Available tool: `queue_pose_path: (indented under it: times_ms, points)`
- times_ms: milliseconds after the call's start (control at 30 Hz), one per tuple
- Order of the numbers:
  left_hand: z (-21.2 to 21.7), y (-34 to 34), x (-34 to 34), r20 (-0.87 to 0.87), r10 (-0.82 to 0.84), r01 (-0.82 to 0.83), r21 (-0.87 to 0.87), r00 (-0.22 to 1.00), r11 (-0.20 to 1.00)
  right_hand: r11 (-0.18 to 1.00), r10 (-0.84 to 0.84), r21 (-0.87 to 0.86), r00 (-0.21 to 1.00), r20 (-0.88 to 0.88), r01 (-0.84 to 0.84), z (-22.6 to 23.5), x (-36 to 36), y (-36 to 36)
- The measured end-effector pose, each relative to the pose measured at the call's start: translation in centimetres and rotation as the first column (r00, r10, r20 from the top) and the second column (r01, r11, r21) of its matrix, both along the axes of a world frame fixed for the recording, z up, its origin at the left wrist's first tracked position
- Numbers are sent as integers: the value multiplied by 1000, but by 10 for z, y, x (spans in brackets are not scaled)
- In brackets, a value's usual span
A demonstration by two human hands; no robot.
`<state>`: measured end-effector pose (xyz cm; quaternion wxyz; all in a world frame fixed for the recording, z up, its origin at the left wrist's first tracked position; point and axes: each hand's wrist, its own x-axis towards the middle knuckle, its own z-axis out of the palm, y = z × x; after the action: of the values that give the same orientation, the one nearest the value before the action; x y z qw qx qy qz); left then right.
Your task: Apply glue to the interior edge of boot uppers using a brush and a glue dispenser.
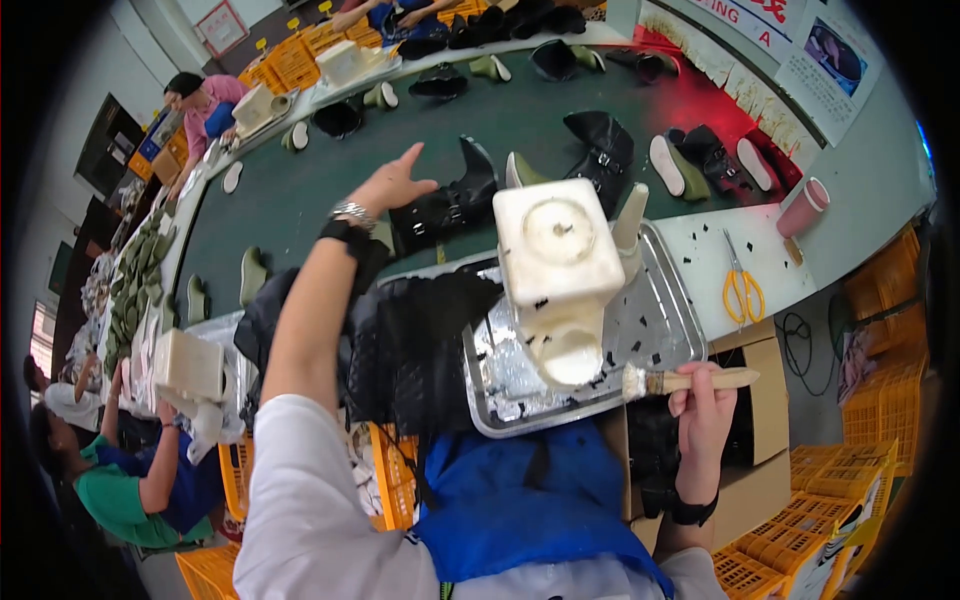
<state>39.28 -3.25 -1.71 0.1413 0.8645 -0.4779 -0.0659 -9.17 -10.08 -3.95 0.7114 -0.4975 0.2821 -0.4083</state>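
Clamped in the right hand point(703, 415) is a wooden-handled glue brush point(685, 381), fingers wrapped round the handle, bristles pointing left and lying at the near edge of the metal tray point(668, 318). Left hand point(392, 187) is extended over the green conveyor belt point(300, 190), fingers spread apart and holding nothing; it hovers just beside a black ankle boot point(450, 205) lying on the belt. A wristwatch and black wrist strap sit on that forearm.

Obstructions: a cream square glue pot point(560, 255) on its stand rises directly between the two hands and hides much of the tray's middle. Black upper material point(420, 340) lies heaped at the tray's left, under the left forearm. The tray's surface is smeared and strewn with small black scraps.

Surroundings: a second black boot point(600, 150) stands further along the belt, with olive and white shoe lasts point(675, 165) near it. Yellow-handled scissors point(743, 285) rest on the white bench right of the tray; a pink cup point(803, 207) stands beyond them. Orange crates point(860, 420) stack at lower right. Another person in a green shirt point(120, 490) works at lower left beside a similar cream pot point(188, 365).
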Motion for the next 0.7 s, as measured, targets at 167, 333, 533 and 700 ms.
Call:
queue_pose_path:
  times_ms: [167,333,533,700]
  points:
    - [42,99,-107,-54,12,-5,121,998,993,999,29,-34,999,29,-28,6,-1,9]
    - [-24,167,-142,50,105,-106,16,993,994,999,26,-33,999,45,-24,10,2,18]
    - [-69,175,-135,-289,362,-401,-89,887,912,996,37,-81,998,49,-33,15,2,30]
    - [-59,180,-146,-443,363,-470,-159,820,868,997,16,-71,999,46,-13,18,6,31]
